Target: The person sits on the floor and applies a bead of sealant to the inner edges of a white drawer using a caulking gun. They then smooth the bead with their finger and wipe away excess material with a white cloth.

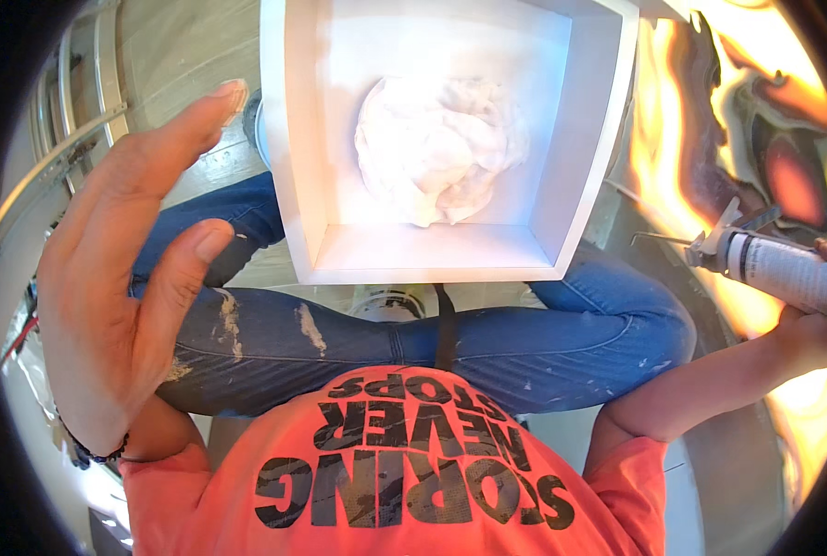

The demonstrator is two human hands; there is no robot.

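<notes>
My left hand (117,264) is raised on the left side, its thumb and fingers apart and nothing in it. Beside its fingertips stands a white open box (418,252) with raised walls. Inside the box lies a soft, crumpled white mass (441,153); glare hides whether it is cloth or something else. At the far right, my right hand (814,332) grips a caulking gun (773,262) with a white printed cartridge in a metal frame. A thin bent rod points from it toward the box. The picture's rim cuts off part of this hand.
My legs in paint-spattered jeans (524,338) are bent below the box. A metal ladder-like frame (98,74) stands at upper left. Glossy, rippled sheeting (659,120) with bright yellow glare covers the right. A round container (390,304) partly shows between my legs and the box.
</notes>
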